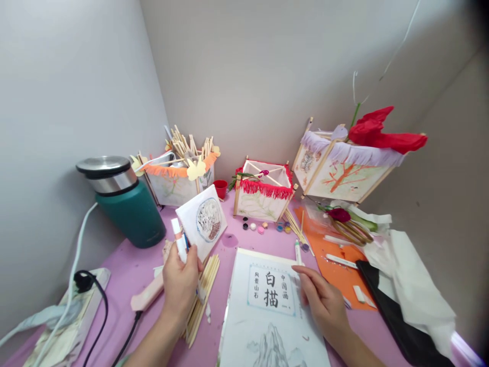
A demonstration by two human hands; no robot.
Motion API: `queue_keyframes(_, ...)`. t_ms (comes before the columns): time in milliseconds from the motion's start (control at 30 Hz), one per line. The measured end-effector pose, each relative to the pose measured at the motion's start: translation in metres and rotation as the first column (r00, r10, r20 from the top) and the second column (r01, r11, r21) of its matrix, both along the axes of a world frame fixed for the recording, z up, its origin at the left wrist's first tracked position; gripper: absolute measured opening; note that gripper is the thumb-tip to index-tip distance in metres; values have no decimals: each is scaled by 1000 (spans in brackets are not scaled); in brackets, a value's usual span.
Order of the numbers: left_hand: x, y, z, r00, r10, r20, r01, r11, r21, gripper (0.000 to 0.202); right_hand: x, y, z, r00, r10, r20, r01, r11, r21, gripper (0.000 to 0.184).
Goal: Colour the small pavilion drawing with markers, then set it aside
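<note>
My left hand (182, 278) is closed around a white marker (178, 235) with an orange band; a bluish pen shows beside it. A square white panel (202, 219) with a round tree drawing stands tilted at its fingertips, seemingly gripped too. My right hand (323, 300) rests with bent fingers over the right edge of a book (244, 316) with Chinese characters and a mountain picture on its cover. A white marker (297, 251) with a green end sticks out past its fingertips and appears held; the fingers hide its lower part.
A green flask (130, 211), power strip (71, 316) and pink glue gun (147, 294) are at left. Wooden sticks (202, 300) lie by my left wrist. Paper lanterns (263, 196) stand behind, with paint pots (261, 230) in front. Scissors (351, 229) and a black tablet-like slab (397, 316) are at right.
</note>
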State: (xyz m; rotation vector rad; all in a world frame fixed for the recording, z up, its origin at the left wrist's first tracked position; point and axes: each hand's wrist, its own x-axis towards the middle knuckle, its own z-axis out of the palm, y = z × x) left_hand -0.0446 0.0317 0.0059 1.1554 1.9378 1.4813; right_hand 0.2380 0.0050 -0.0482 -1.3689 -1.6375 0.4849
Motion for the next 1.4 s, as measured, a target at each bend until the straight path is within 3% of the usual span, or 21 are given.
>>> queue_keyframes(167,-3,15,13,998,-60,35,61,998,-22,14,1,1,0,1000,4,12,-4,1000,-11,27)
queue_keyframes(333,3,62,25,991,-69,-117,66,997,-30,9,2,2,0,999,22,24,-22,1000,-12,29)
queue_keyframes(500,2,122,21,985,-72,-157,62,996,-64,14,1,4,-1,999,45,29,-44,999,-31,29)
queue_keyframes(600,-7,132,15,986,-33,-164,15,994,-110,16,0,4,-1,998,57,28,-56,998,-30,29)
queue_keyframes(733,-16,111,10,987,-38,-156,24,996,-92,22,-2,3,1,996,72,48,-71,997,-21,29)
queue_keyframes(833,-14,85,13,987,-119,-104,113,992,-61,25,-3,3,4,994,86,63,-86,996,-7,28)
queue_keyframes(1033,12,40,24,937,-348,34,348,937,-4,33,-6,4,5,995,90,41,-90,996,-8,27)
queue_keyframes(1167,29,19,14,912,-404,64,407,913,-24,34,-7,3,7,998,58,38,-59,997,41,26)
queue_keyframes(1300,33,8,1,926,-369,-83,360,927,-104,29,-6,4,7,996,-70,48,66,995,78,25)
queue_keyframes(1400,32,6,-4,889,-388,-242,351,919,-182,25,-4,8,5,978,-203,52,194,970,149,22)
